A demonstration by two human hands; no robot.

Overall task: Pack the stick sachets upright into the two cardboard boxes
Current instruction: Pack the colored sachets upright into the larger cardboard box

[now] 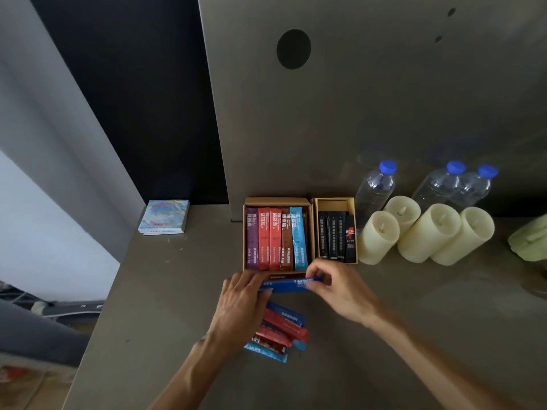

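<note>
Grey tabletop (177,291). Both hands pinch one dark blue sachet (288,284) flat: left hand (241,303) on one end, right hand (334,287) on the other. Cardboard boxes (278,200) just beyond them, loose sachets (281,332) under my left hand.

Both hands holding dark blue sachet (288,284) horizontally, just in front of larger cardboard box (248,232); left hand (241,303) gripping its left end, right hand (336,287) pinching its right end. Larger box holding purple, red, brown, light blue sachets upright. Smaller cardboard box (334,203) beside it holding black sachets (336,238). Loose pile of sachets (281,335) lying on table (165,291) under left wrist. Candles (426,232) and water bottles (376,187) standing to right.
</note>
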